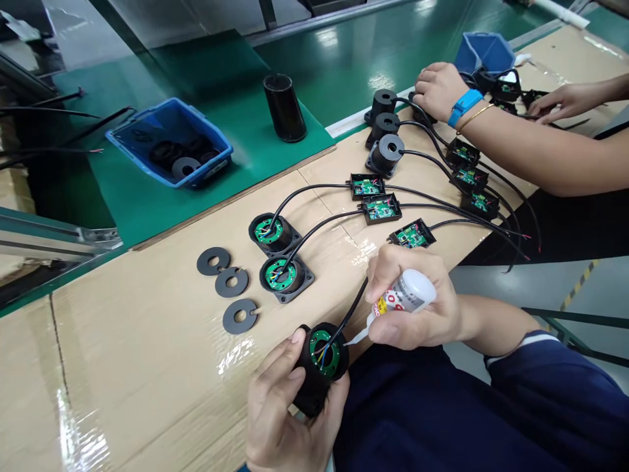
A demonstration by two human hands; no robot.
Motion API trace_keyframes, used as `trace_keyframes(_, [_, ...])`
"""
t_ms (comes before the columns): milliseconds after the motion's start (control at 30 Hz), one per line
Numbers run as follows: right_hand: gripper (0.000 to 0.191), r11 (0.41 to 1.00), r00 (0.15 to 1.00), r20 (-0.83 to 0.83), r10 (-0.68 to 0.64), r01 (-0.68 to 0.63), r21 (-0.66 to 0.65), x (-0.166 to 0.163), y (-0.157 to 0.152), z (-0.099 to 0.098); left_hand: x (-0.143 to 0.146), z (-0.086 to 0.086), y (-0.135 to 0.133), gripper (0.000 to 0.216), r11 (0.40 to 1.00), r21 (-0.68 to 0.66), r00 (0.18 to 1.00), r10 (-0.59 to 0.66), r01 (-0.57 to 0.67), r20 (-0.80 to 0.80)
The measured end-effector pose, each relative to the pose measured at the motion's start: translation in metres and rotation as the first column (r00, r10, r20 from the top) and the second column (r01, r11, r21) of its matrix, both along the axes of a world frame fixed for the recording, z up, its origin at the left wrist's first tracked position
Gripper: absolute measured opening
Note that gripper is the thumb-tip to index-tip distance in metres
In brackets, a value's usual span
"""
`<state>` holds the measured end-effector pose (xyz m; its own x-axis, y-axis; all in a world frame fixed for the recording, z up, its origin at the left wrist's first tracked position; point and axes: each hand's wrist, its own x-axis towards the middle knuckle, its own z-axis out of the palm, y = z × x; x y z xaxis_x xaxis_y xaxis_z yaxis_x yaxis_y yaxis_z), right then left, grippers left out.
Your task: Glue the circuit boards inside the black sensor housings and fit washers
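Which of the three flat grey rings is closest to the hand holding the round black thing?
The bottom grey ring, last in the row. The middle ring and top ring lie farther from the left hand.

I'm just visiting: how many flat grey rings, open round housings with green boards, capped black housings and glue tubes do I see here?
Flat grey rings: 3
Open round housings, one in the left hand: 3
Capped black housings: 3
Glue tube, in the right hand: 1
Total: 10
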<state>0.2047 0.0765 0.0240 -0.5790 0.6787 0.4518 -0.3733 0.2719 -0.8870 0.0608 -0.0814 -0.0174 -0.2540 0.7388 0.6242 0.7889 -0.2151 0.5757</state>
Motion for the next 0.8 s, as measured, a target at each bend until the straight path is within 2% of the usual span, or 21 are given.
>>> trace_keyframes(233, [0.040, 0.998, 0.998, 0.066, 0.002, -0.006, 0.059, 0.0009, 0.0000, 0.0016, 0.0026, 0.0022, 0.0012, 0.051, 0.999, 0.033, 0.998, 0.012, -0.010, -0.055])
trace_keyframes(800, [0.044, 0.996, 0.998, 0.054, 0.041, -0.045, 0.075, 0.0000, 0.0006, 0.0046, 0.0023, 0.0018, -0.0001, 0.055, 1.000, 0.017, 0.997, 0.008, -0.006, -0.078])
